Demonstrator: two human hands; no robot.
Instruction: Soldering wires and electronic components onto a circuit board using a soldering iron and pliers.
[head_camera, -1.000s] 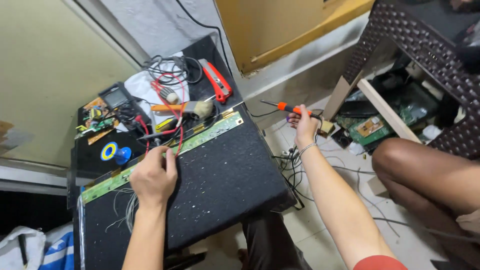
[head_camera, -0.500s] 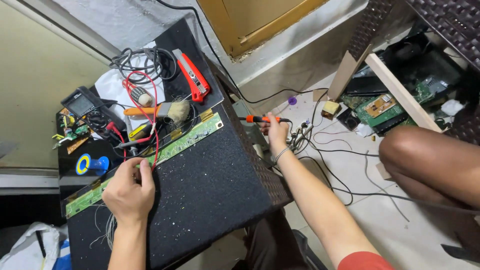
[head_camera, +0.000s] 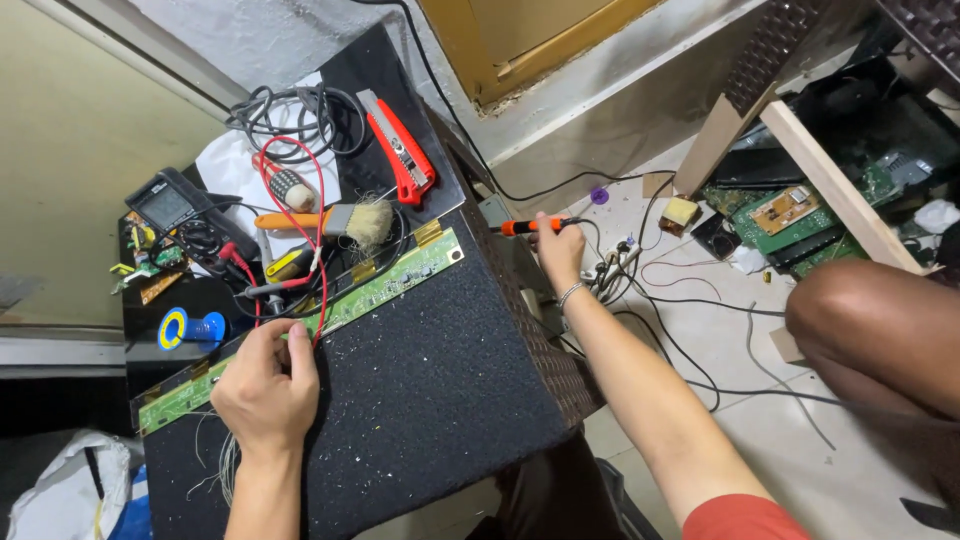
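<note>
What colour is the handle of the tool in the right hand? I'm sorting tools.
Orange, on the tool gripped by the right hand; head view.

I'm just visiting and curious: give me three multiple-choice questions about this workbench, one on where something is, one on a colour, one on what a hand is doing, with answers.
1. Where does the long green circuit board lie?
A. On the black speckled table top
B. On the tiled floor
C. Across the person's knee

2. What colour is the utility knife near the table's far edge?
A. Blue
B. Red
C. Yellow

3. What is the right hand doing?
A. Resting flat on the table
B. Gripping an orange-handled tool beside the table
C. Hanging empty

Answers:
1 A: the board lies slantwise across the table top, its near end under the left hand.
2 B: its body is bright red.
3 B: the fingers close around the tool, held off the table's edge above the floor.
</note>
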